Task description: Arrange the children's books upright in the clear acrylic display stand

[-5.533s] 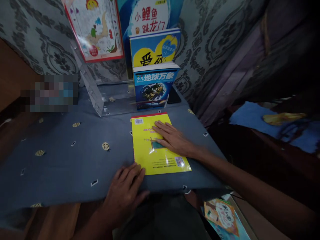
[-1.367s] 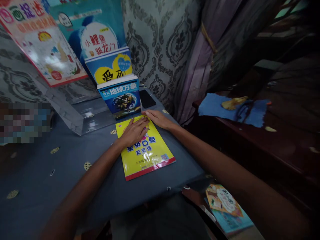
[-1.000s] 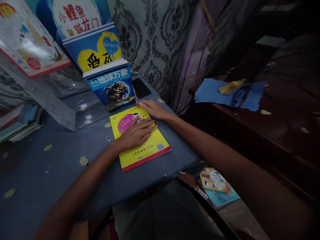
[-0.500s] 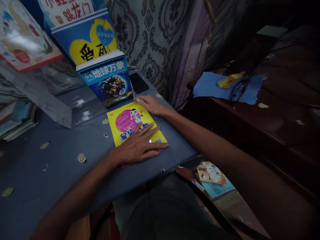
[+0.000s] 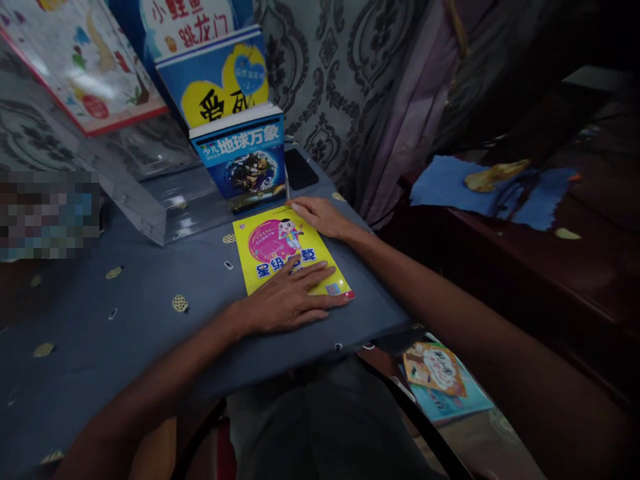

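A yellow booklet (image 5: 273, 243) with a pink circle and a cartoon child on its cover lies flat on the cloth-covered table. My left hand (image 5: 293, 297) rests palm down over its lower part, fingers stretched out, hiding some of the title. At the booklet's top right corner lies my right hand (image 5: 320, 217), its fingers extended and low against the edge. Just behind the booklet, a blue book with a globe on it (image 5: 250, 163) leans upright at the front of a clear display stand (image 5: 145, 213).
More picture books, one blue and yellow (image 5: 215, 77) and one white with a red edge (image 5: 95, 73), stand in the rack. A black phone (image 5: 300, 168) lies behind it. Right is a dark red surface with a blue cloth (image 5: 440, 187). Books (image 5: 440, 380) lie low at right.
My view has turned left, so everything sits farther right. My left hand has slid slightly down the booklet, baring more of the title and a square code. My right hand stays at the corner.
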Available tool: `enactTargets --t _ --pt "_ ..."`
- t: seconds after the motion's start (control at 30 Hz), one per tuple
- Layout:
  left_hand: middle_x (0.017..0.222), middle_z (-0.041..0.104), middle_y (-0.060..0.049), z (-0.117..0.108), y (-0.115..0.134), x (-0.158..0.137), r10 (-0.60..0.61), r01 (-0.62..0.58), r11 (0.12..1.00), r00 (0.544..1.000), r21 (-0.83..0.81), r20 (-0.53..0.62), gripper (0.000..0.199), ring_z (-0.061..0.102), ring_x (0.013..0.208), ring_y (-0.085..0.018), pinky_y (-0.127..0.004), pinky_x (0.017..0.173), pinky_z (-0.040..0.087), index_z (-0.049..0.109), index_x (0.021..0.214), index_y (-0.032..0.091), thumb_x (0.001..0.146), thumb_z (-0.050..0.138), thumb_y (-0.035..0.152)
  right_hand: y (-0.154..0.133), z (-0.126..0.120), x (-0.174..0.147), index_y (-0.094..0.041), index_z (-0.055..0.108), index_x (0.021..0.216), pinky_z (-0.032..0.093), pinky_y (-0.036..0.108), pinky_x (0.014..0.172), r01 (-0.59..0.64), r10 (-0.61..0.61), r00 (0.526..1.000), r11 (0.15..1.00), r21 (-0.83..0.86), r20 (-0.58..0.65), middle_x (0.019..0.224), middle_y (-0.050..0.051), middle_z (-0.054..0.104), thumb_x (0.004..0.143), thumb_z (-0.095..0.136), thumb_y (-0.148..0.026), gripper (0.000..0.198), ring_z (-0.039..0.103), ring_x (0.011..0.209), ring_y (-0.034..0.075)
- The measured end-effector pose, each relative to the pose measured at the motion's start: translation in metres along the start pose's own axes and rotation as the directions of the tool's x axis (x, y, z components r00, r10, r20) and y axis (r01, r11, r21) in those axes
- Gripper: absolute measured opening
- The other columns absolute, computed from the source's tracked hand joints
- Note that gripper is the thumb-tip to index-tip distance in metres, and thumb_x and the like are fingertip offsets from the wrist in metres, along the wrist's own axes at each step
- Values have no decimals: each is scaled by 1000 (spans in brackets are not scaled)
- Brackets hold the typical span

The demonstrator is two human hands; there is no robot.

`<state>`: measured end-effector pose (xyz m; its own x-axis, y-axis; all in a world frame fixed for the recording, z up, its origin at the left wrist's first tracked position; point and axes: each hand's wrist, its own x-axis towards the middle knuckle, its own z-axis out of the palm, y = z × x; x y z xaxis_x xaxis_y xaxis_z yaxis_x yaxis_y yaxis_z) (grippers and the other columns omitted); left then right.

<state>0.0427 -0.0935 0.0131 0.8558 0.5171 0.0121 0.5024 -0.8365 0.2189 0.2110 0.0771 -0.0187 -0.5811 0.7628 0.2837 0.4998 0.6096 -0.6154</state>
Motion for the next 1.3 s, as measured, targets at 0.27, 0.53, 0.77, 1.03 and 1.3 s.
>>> enactTargets --t 0.27,0.53,0.77,1.03,1.3 --pt "164 38 -7 4 13 -31 -73 72 997 997 33 15 49 32 154 -23 -52 128 15 43 153 33 106 37 48 1 3 -1 -18 69 122 49 45 99 30 -30 1000 999 -38 -1 123 10 74 103 31 -51 53 66 115 32" --pt "161 44 -6 4 -1 -58 -132 129 990 989 -49 -72 47 36 151 -19 -44 129 20 45 151 29 107 35 44 -1 12 -7 -14 61 137 33 55 117 99 -83 993 971 -219 79 148 16 58 102 38 -46 52 49 141 32" --pt "164 38 -12 -6 -85 -78 -592 591 804 789 -61 -163 53 33 153 -24 -49 125 24 42 153 19 107 29 43 -10 11 -10 -14 59 138 34 56 115 157 -108 985 890 -428 137 151 17 55 105 36 -39 47 48 143 30" --pt "161 43 -13 0 -117 -78 -629 638 768 736 -57 -251 52 37 150 -23 -47 124 26 46 151 16 106 32 40 -60 33 -8 -15 59 138 37 52 115 371 -289 920 859 -353 265 144 15 62 106 37 -29 42 52 139 28" --pt "161 43 -14 1 -121 -82 -607 612 788 753 -66 -254 51 38 150 -23 -47 123 27 47 150 15 106 32 37 -101 65 -25 -15 66 130 43 51 113 546 -477 823 815 -197 308 138 14 67 104 40 -23 37 58 133 26"
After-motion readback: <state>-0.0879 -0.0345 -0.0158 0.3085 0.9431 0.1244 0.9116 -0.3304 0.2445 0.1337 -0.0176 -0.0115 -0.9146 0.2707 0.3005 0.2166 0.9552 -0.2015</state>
